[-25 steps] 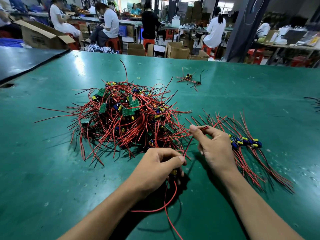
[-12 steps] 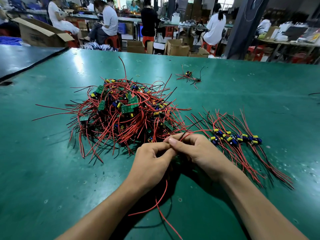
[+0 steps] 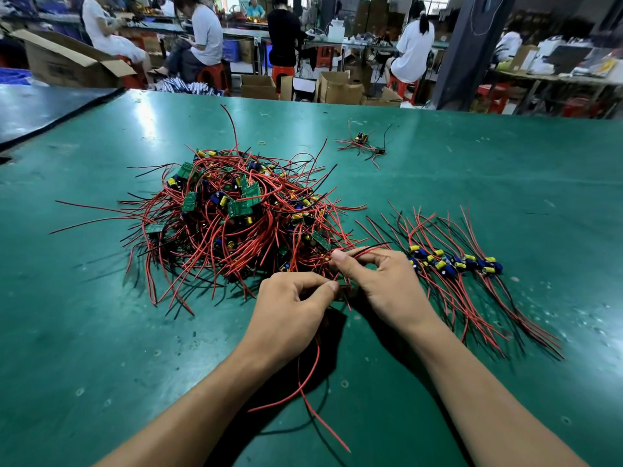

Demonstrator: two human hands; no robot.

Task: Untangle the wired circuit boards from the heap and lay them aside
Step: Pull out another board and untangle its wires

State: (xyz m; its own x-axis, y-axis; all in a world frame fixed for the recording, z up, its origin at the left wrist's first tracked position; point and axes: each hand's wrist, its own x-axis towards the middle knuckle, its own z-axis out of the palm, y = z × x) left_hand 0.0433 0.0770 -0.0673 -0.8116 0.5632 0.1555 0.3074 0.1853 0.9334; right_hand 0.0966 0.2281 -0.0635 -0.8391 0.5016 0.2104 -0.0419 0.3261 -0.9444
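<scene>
A tangled heap [image 3: 236, 217] of small green circuit boards with red and black wires lies on the green table [image 3: 101, 332]. To its right, several sorted boards [image 3: 451, 261] lie in a row with their wires fanned out. My left hand [image 3: 290, 315] grips a wired board at the heap's near edge; its red wires [image 3: 310, 382] trail toward me. My right hand [image 3: 381, 284] pinches red and black wires just beside the left hand. The board in my left hand is mostly hidden by the fingers.
A stray wired board [image 3: 362, 143] lies farther back on the table. A dark table [image 3: 40, 106] adjoins at the left. Beyond the far edge sit several people at benches, with cardboard boxes [image 3: 337, 87] on the floor.
My right hand came back from the sorted row to the heap's near edge and met the left hand. It now pinches wires there. The left hand shifted slightly forward.
</scene>
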